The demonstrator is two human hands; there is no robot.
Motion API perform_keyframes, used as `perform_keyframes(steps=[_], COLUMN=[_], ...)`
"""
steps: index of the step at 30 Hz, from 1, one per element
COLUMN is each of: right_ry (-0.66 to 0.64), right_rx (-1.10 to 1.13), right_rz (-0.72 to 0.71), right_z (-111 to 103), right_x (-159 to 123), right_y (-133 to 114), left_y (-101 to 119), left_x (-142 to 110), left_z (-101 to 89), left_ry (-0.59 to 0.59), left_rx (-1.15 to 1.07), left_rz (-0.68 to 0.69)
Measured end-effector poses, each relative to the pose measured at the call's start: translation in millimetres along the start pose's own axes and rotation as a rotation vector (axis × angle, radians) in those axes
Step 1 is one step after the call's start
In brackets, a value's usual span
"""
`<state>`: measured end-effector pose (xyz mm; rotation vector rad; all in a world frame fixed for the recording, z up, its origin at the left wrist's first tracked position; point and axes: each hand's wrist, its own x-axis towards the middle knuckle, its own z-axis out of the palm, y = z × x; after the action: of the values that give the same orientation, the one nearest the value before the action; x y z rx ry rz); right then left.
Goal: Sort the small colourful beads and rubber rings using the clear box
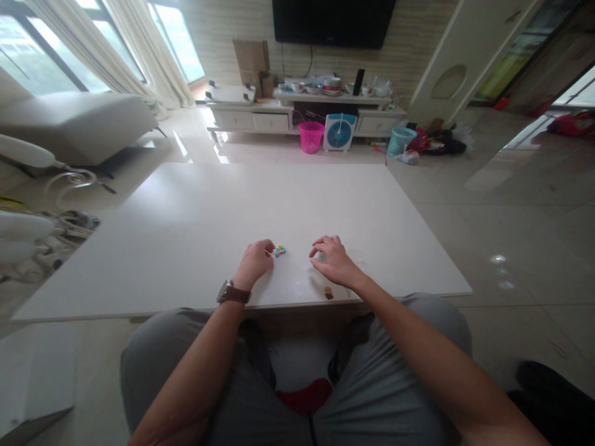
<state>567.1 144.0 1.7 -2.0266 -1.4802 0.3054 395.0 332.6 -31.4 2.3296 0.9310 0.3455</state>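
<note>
My left hand (pixel 256 261) rests on the white table (pixel 195 235) with its fingers curled in a loose fist, right beside a tiny multicoloured toy piece (pixel 279 251). It touches or nearly touches that piece. My right hand (pixel 331 259) lies a little to the right, fingers bent and pinched round something small and pale that I cannot make out. A small yellow and dark figure (pixel 328 292) lies near the table's front edge, just under my right wrist. A watch (pixel 231 292) sits on my left wrist.
Beyond the table stand a low TV cabinet (pixel 279 118), a pink basket (pixel 311 136), a blue fan (pixel 339 132) and a teal basket (pixel 400 140). A grey sofa (pixel 69 124) is at the left. My knees sit under the table's front edge.
</note>
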Motion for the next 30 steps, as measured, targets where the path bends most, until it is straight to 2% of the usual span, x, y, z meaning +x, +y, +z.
perform_keyframes(steps=[8, 17, 25, 30], right_ry=[-0.01, -0.006, -0.011, -0.014], right_rx=[-0.01, -0.012, -0.019, -0.023], right_rz=[0.005, 0.001, 0.008, 0.006], right_z=[-0.4, -1.0, -2.2, -1.1], right_x=[0.2, -0.2, -0.2, -0.2], right_y=[-0.5, -0.2, -2.2, -1.8], left_y=[4.4, 0.8, 0.4, 0.5], left_x=[0.4, 0.5, 0.8, 0.0], left_z=[4.0, -3.4, -5.0, 0.2], left_ry=[0.008, -0.034, -0.039, -0.029], left_rx=[-0.022, 0.039, 0.007, 0.003], left_rz=[0.0, -0.025, -0.033, 0.01])
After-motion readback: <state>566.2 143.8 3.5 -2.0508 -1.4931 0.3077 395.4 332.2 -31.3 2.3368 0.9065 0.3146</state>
